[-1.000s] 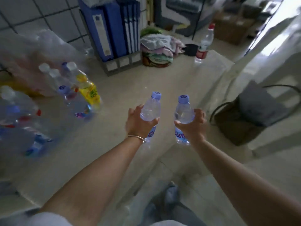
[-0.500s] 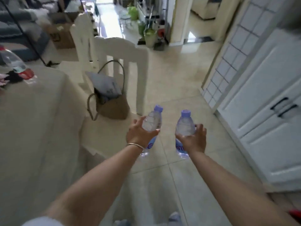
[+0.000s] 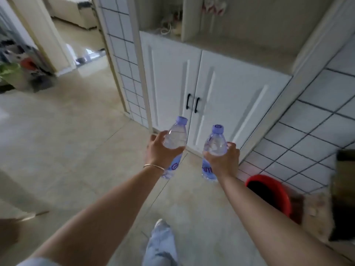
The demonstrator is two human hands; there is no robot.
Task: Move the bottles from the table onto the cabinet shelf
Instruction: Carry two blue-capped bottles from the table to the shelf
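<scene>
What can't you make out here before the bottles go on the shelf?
- Shelf, head view: its right end is hidden by the cabinet frame.
- Items at the shelf's back: blurred, unidentifiable.
- Bottle labels: covered by the hands.
- Dark object: cut off by the right edge.

Two bottles held side by side at centre: left bottle (image 3: pixel 175 137) in left hand (image 3: pixel 160 150), right bottle (image 3: pixel 214 144) in right hand (image 3: pixel 223 160), apart from each other. Cabinet doors (image 3: pixel 201 89) straight ahead beyond bottles; open cabinet shelf (image 3: pixel 240 48) above doors. Bucket (image 3: pixel 269 194) on floor near right, beside tiled wall (image 3: pixel 317 121). Doorway (image 3: pixel 76 45) far left. Foot (image 3: pixel 160 224) near, below hands.
</scene>
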